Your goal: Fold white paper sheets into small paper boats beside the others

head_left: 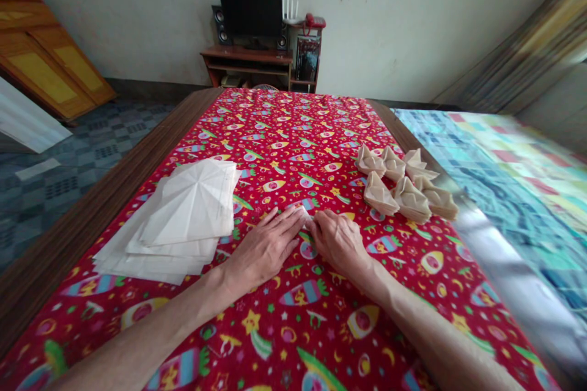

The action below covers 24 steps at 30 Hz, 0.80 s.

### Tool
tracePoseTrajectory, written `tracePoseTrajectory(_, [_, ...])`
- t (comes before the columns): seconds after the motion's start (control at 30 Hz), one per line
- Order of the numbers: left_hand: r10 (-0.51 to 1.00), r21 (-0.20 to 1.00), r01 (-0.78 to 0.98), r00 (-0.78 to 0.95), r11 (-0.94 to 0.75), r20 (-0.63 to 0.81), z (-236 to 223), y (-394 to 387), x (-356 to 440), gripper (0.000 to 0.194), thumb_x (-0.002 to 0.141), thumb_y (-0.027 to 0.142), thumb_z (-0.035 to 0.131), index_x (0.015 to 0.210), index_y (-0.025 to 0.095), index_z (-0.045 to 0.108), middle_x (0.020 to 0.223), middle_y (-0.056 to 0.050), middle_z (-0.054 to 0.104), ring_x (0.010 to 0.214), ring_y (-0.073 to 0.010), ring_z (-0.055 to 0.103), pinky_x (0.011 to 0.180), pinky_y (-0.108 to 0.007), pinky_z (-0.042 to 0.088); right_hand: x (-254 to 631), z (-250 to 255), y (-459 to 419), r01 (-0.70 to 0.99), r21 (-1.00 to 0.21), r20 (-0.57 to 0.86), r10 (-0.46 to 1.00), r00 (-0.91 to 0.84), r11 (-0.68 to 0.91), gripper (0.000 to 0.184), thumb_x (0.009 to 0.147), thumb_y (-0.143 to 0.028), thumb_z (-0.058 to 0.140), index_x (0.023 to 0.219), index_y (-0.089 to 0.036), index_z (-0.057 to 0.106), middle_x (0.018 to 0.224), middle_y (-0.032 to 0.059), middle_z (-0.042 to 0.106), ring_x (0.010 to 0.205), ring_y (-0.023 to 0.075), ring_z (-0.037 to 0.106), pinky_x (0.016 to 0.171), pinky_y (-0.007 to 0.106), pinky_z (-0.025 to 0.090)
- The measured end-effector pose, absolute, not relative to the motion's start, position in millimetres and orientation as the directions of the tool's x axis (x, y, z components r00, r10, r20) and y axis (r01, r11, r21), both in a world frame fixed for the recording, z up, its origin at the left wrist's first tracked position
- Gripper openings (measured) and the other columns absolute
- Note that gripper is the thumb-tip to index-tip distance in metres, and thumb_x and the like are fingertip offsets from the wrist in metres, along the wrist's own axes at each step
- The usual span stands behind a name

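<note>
- Forearms point(151, 333) reach up from the bottom edge; at centre I have the left hand point(266, 247) flat on a small paper point(304, 215), while the right hand point(342, 244) curls at its edge; whether it pinches, I cannot tell.
- Six folded piles point(410, 198) right of centre look finished to me; the paper between my hands seems partway, the creased sheets point(192, 201) at left undone.
- Red cloth point(321, 134) lies beneath, a screen point(251, 12) upper middle; only my fingers obstruct the view.
</note>
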<state>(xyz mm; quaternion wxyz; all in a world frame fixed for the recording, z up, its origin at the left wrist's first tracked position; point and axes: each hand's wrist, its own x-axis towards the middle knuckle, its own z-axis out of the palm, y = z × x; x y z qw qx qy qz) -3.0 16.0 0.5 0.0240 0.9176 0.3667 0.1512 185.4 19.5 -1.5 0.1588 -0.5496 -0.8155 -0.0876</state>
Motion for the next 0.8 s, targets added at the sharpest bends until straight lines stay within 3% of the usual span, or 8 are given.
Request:
tracePoseTrajectory(0.33, [0.7, 0.116, 0.693, 0.685, -0.712, 0.2, 3, 12, -3, 0.046, 0.098, 0.028, 0.031, 0.143, 0.02, 0.029, 0.15, -0.005, 0.029, 0.139, -0.0192, 0.025, 0.112, -0.042, 0.022, 183, -1, 19, 0.934, -0.017, 0.315, 0.888, -0.334, 0.357, 0.027, 0.094, -0.028, 0.04, 0.074, -0.019, 0.055, 0.066, 0.0015, 0.059, 0.053, 0.0131, 0.05, 0.053, 0.029, 0.021])
tracePoseTrajectory(0.57, [0.696, 0.109, 0.692, 0.684, -0.714, 0.22, 3, 12, -3, 0.045, 0.098, 0.029, 0.032, 0.142, 0.02, 0.032, 0.149, -0.006, 0.031, 0.138, -0.0193, 0.027, 0.112, -0.041, 0.022, 184, -1, 19, 0.929, -0.085, 0.355, 0.882, -0.309, 0.36, 0.027, 0.094, -0.031, 0.041, 0.075, -0.019, 0.056, 0.068, 0.0015, 0.059, 0.06, 0.0137, 0.053, 0.057, 0.026, 0.032])
tracePoseTrajectory(0.67, [0.697, 0.119, 0.691, 0.68, -0.713, 0.229, 4, 12, -2, 0.045, 0.097, 0.028, 0.033, 0.142, 0.021, 0.032, 0.148, -0.006, 0.035, 0.138, -0.0193, 0.028, 0.112, -0.041, 0.022, 184, 1, 13, 0.894, -0.065, 0.392, 0.835, -0.386, 0.444, 0.023, 0.094, -0.023, 0.041, 0.086, -0.018, 0.061, 0.082, 0.0058, 0.064, 0.074, 0.0169, 0.057, 0.063, 0.027, 0.039])
tracePoseTrajectory(0.8, [0.71, 0.129, 0.701, 0.674, -0.702, 0.203, 5, 11, -2, 0.045, 0.097, 0.028, 0.033, 0.141, 0.02, 0.032, 0.149, -0.006, 0.032, 0.138, -0.0197, 0.028, 0.112, -0.041, 0.023, 188, 0, 0, 0.736, 0.013, 0.429, 0.661, -0.616, 0.677, 0.034, 0.092, -0.014, 0.037, 0.119, -0.012, 0.056, 0.12, 0.0121, 0.061, 0.111, 0.0241, 0.052, 0.091, 0.036, 0.042])
